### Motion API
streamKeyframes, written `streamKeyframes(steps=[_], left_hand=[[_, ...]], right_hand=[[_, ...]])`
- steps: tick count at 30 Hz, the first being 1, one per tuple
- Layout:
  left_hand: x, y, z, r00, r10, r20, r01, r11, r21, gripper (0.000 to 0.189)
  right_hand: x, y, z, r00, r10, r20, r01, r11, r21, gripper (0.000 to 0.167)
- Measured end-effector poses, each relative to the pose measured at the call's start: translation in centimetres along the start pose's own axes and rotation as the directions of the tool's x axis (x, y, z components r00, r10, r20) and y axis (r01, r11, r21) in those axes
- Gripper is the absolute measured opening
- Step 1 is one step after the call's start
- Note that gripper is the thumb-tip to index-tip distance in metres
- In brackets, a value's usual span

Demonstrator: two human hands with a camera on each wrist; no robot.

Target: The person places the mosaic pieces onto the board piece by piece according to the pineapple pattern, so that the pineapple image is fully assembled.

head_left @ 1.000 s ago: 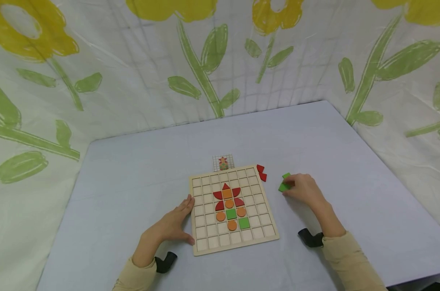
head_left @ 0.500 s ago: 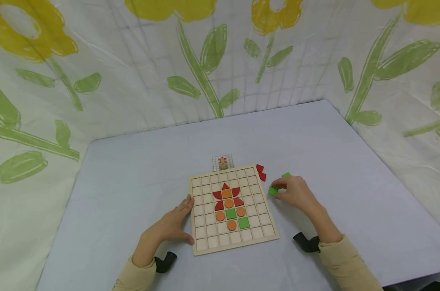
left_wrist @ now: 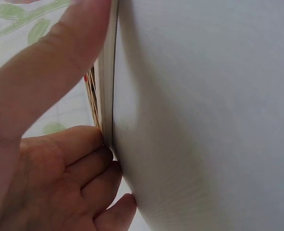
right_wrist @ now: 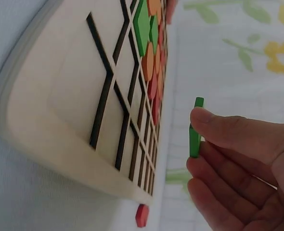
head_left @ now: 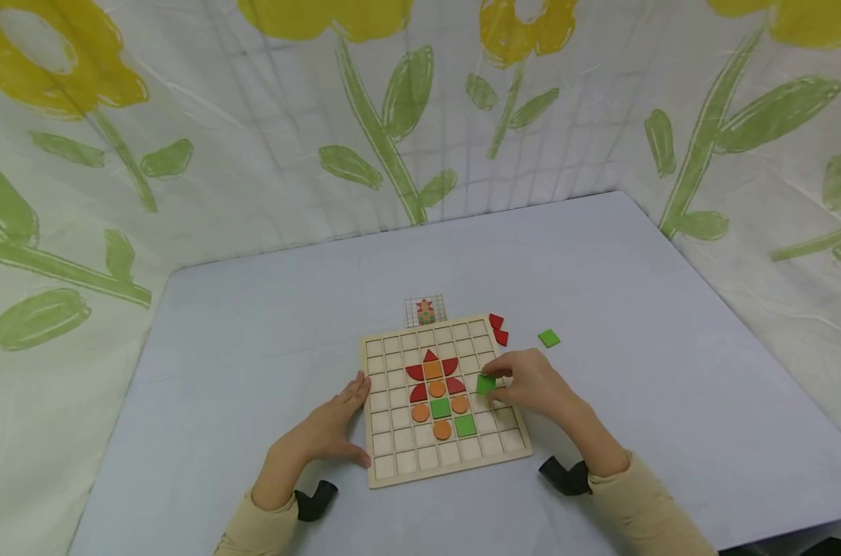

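Note:
My right hand (head_left: 534, 384) pinches a green square tile (head_left: 486, 384) between thumb and fingers, above the right part of the wooden grid board (head_left: 399, 465). In the right wrist view the tile (right_wrist: 195, 134) is edge-on and apart from the board. My left hand (head_left: 323, 428) rests against the board's left edge, thumb and fingers spread; the left wrist view shows fingertips touching the rim (left_wrist: 106, 96). Red pieces, orange round tiles (head_left: 442, 429), an orange square (head_left: 432, 369) and two green squares (head_left: 465, 425) lie in the grid's middle.
A small pattern card (head_left: 425, 311) lies behind the board's far edge. Red pieces (head_left: 500, 337) lie by its far right corner, and another green square (head_left: 548, 337) is farther right on the white table (head_left: 288, 309). A flower-printed curtain hangs behind.
My right hand has carried a green square tile leftward from the table to over the board, leaving another green square behind. My left hand has stayed at the board's edge.

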State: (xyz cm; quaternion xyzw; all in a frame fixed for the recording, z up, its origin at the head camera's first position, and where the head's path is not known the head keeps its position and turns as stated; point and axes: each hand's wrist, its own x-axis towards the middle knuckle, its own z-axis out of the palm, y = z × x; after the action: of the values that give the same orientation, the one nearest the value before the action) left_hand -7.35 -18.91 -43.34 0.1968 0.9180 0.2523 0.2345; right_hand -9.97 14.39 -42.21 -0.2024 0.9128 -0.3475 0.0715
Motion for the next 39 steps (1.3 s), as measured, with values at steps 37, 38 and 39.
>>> streamKeyframes(steps=[37,38,39], left_hand=[[0.2,-0.4,0.2,1.0,0.017,-0.003,-0.017,1.0,0.001,0.119],[0.2,-0.5,0.2,1.0,0.017,-0.003,-0.017,1.0,-0.001,0.119],[0.2,-0.5,0.2,1.0,0.016,-0.004,-0.016,1.0,-0.002,0.119]], right_hand=[[1.2,-5.6,6.8,0.942,-0.247,0.227,0.273,0.957,-0.093,0.024],[1.2,-5.6,6.8,0.941,-0.25,0.227,0.277,0.956,-0.095,0.024],[1.2,-5.6,6.8,0.94,-0.254,0.226,0.282,0.955,-0.097,0.024]])
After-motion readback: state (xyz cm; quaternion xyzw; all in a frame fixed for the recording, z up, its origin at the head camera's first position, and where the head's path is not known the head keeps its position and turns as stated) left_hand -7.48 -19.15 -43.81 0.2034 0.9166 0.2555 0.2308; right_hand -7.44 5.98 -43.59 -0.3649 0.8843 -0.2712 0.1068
